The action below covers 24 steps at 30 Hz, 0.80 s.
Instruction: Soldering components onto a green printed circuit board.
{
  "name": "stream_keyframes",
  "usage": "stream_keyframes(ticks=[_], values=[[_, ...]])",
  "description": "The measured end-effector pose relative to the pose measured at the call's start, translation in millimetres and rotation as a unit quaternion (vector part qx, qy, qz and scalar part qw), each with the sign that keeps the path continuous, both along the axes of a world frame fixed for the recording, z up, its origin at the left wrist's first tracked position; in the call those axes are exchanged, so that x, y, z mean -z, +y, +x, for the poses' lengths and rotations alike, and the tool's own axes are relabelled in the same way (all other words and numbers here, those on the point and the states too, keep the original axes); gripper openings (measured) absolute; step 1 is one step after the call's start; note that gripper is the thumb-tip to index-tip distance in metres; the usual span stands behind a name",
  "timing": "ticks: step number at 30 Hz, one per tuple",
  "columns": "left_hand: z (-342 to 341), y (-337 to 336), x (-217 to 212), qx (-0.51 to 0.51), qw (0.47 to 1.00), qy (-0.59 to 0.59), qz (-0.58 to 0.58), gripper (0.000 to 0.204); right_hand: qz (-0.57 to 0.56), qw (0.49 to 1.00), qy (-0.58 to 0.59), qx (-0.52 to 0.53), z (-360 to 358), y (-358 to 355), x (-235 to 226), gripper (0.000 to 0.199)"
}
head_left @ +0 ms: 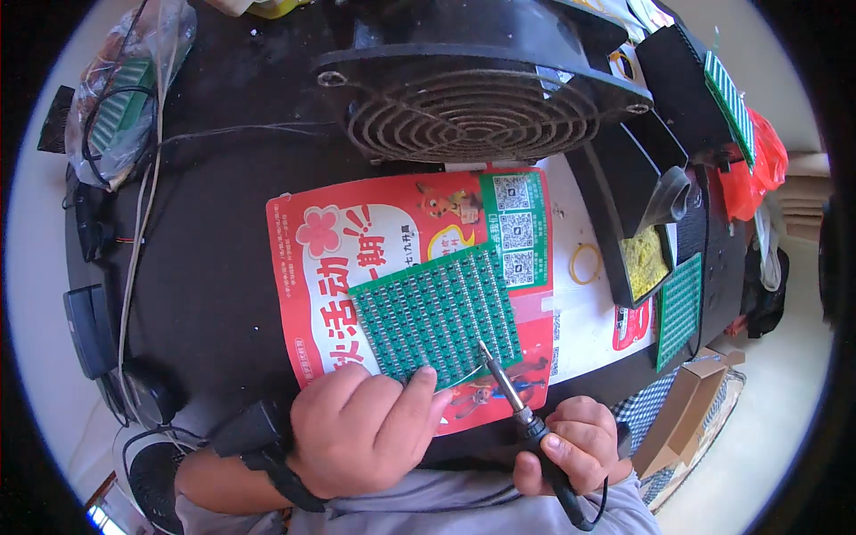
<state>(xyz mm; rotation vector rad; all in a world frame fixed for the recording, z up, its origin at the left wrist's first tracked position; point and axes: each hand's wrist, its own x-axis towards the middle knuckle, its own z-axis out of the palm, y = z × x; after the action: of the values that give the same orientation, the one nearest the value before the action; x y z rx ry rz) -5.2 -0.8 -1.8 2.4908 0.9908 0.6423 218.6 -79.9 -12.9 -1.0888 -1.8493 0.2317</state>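
A green circuit board (419, 308) with dense rows of small parts lies tilted on a red printed sheet (299, 259). My left hand (361, 432) is closed at the board's near edge, thumb and forefinger pinching a thin solder wire (462, 381) that runs toward the board's lower right. My right hand (575, 446) wraps round the black handle of a soldering iron (508, 390). The iron's tip touches or hovers just over the board near its lower right, where the wire's end also lies. Whether tip and wire meet is too small to tell.
A black fan (473, 111) stands behind the sheet. To the right are an iron stand with yellow sponge (644, 263), another green board (680, 312) and an open carton (687, 406). A plastic bag of boards (125, 102) and cables (143, 223) lie left.
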Motion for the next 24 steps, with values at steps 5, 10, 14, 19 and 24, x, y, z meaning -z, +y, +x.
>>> stream_keyframes(ticks=[5, 10, 14, 19, 24], values=[[-4.2, 1.8, -0.1, -0.020, 0.997, -0.070, -0.001, 0.015, 0.008, 1.000, 0.020, -0.009, 2.9, -4.1, 2.6, 0.029], [-2.4, 3.2, 0.7, -0.020, 0.998, -0.063, -0.006, 0.012, -0.006, 1.000, 0.007, -0.001, -0.6, 0.6, -1.4, 0.026], [-1.9, 3.5, -1.0, -0.023, 0.998, -0.056, -0.016, 0.012, 0.012, 1.000, 0.028, -0.007, 0.8, -1.2, 2.9, 0.025], [-2.2, 2.5, 0.7, -0.017, 0.998, -0.062, -0.013, 0.014, 0.010, 1.000, 0.018, 0.008, -1.2, -1.0, 2.0, 0.025], [-1.9, 1.1, 1.5, -0.013, 0.998, -0.068, -0.006, 0.016, 0.016, 1.000, 0.022, -0.005, 1.7, -5.5, 3.9, 0.027]])
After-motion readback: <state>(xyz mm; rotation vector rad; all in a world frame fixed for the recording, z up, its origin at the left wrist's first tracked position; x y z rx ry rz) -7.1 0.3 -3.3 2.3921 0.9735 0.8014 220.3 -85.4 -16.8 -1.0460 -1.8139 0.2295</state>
